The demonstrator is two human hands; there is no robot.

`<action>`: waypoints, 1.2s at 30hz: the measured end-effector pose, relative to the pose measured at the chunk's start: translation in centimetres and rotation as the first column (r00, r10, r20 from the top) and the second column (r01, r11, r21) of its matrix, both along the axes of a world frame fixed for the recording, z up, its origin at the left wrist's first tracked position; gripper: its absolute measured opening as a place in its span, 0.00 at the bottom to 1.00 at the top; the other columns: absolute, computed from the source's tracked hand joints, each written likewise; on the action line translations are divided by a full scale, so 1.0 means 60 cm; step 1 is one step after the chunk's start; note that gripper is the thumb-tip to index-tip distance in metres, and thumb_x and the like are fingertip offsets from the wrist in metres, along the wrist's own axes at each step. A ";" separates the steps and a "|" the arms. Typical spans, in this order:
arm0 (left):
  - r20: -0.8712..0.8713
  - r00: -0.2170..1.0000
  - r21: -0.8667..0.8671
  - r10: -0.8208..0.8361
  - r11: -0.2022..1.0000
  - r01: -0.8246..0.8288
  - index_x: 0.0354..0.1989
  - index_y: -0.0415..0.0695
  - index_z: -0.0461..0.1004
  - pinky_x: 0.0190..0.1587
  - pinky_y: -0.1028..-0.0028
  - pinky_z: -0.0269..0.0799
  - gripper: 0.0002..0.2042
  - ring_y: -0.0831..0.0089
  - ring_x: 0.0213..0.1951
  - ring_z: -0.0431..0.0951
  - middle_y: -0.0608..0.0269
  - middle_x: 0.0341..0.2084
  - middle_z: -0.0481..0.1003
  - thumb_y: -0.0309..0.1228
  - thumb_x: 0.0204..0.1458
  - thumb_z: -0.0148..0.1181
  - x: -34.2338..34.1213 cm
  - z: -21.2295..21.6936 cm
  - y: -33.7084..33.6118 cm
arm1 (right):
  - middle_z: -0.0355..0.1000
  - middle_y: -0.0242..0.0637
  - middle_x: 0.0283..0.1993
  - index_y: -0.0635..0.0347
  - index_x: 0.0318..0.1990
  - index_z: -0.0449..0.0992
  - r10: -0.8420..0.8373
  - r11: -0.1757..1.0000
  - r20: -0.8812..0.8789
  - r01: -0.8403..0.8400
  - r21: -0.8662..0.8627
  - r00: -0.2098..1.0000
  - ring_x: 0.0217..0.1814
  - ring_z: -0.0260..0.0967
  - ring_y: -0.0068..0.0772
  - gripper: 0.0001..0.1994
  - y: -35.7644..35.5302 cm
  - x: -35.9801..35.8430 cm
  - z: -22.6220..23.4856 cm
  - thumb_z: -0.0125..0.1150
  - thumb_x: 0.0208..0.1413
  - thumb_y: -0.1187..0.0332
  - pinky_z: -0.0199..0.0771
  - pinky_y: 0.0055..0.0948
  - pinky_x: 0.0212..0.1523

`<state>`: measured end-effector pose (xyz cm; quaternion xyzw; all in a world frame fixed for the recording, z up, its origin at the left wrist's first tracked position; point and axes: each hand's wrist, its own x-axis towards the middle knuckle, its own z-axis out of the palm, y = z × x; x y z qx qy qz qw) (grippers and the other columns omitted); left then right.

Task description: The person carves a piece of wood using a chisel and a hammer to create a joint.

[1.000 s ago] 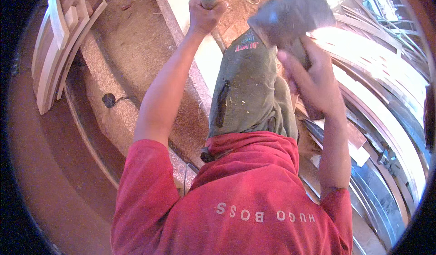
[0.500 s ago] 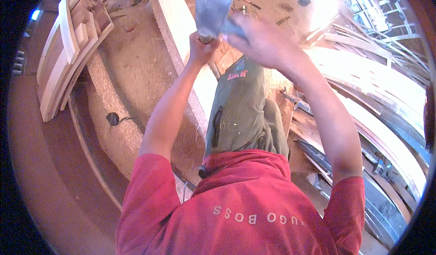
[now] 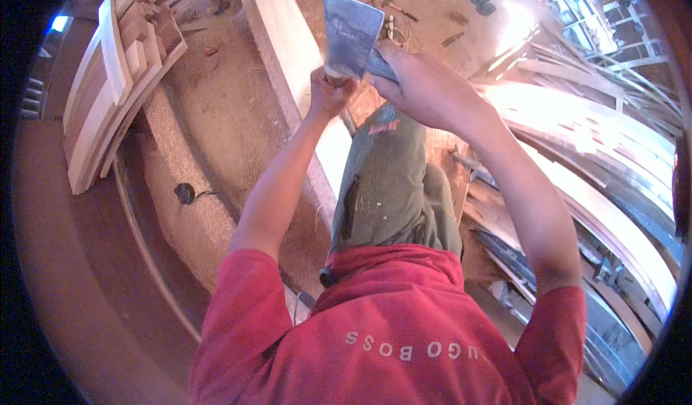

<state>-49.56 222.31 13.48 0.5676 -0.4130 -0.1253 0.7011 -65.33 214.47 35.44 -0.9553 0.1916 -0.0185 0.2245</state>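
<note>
An axe (image 3: 355, 32) with a broad grey metal blade is held up in front of me, its wide edge pointing away. My left hand (image 3: 332, 94) is closed round it just below the blade; most of the handle is hidden. Closed in my right hand (image 3: 427, 86) is a grey block (image 3: 382, 66), perhaps a sharpening stone, which lies against the right side of the blade. Below both hands is my leg in green trousers (image 3: 382, 181).
A long pale timber beam (image 3: 277, 30) runs beside my leg. Stacked curved wooden pieces (image 3: 108, 95) stand at the left. Many long curved boards (image 3: 598, 138) lie at the right. A small hammer-like tool (image 3: 398, 10) and cords lie on the dusty floor ahead.
The axe and both hands sit slightly lower and more to the right. My right hand and the block, blurred by motion before, now show sharply against the blade.
</note>
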 end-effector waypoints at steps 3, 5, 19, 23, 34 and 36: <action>-0.168 0.981 -0.008 -0.093 0.996 0.093 0.31 0.40 0.80 0.35 0.74 0.73 0.08 0.82 0.31 0.77 0.70 0.26 0.80 0.32 0.48 0.69 0.009 0.003 -0.003 | 0.75 0.57 0.34 0.66 0.53 0.70 0.040 0.999 -0.012 -0.040 0.031 0.999 0.37 0.75 0.63 0.22 -0.012 -0.011 -0.008 0.58 0.64 0.55 0.73 0.49 0.40; -0.050 0.999 -0.063 0.009 0.998 -0.012 0.25 0.40 0.77 0.29 0.75 0.70 0.08 0.82 0.26 0.74 0.71 0.21 0.77 0.32 0.51 0.66 0.021 -0.003 -0.009 | 0.75 0.56 0.34 0.66 0.53 0.70 0.003 0.998 0.063 -0.007 0.064 0.998 0.36 0.75 0.61 0.22 0.010 -0.030 -0.010 0.58 0.64 0.54 0.73 0.48 0.40; -0.082 0.996 0.054 0.033 0.998 -0.029 0.17 0.42 0.70 0.23 0.73 0.64 0.09 0.83 0.20 0.68 0.73 0.14 0.69 0.26 0.46 0.63 0.024 0.023 -0.024 | 0.67 0.32 0.24 0.64 0.45 0.71 -0.277 0.900 0.166 0.195 0.390 0.946 0.20 0.67 0.22 0.19 0.051 -0.104 -0.012 0.62 0.64 0.55 0.68 0.26 0.21; -0.026 0.999 0.087 0.043 0.995 -0.040 0.15 0.41 0.68 0.22 0.73 0.62 0.11 0.83 0.18 0.66 0.73 0.13 0.68 0.26 0.45 0.61 0.005 0.043 -0.017 | 0.76 0.55 0.35 0.65 0.50 0.73 -0.300 0.891 0.067 0.255 0.377 0.952 0.39 0.77 0.55 0.21 0.053 -0.115 -0.013 0.62 0.61 0.55 0.74 0.44 0.41; -0.012 1.000 0.050 0.022 0.999 -0.021 0.16 0.41 0.68 0.22 0.72 0.61 0.11 0.82 0.19 0.65 0.72 0.12 0.66 0.25 0.45 0.61 0.016 0.015 -0.023 | 0.77 0.53 0.32 0.65 0.48 0.73 -0.273 0.901 0.081 0.225 0.370 0.959 0.38 0.78 0.54 0.20 0.051 -0.106 -0.004 0.62 0.61 0.56 0.75 0.44 0.40; 0.007 1.000 0.046 0.015 0.999 -0.015 0.16 0.41 0.67 0.22 0.72 0.61 0.11 0.83 0.19 0.65 0.72 0.12 0.66 0.25 0.46 0.61 0.019 0.010 -0.024 | 0.76 0.54 0.33 0.65 0.48 0.73 -0.277 0.892 0.048 0.238 0.384 0.960 0.37 0.78 0.55 0.20 0.049 -0.100 0.001 0.61 0.61 0.56 0.75 0.44 0.39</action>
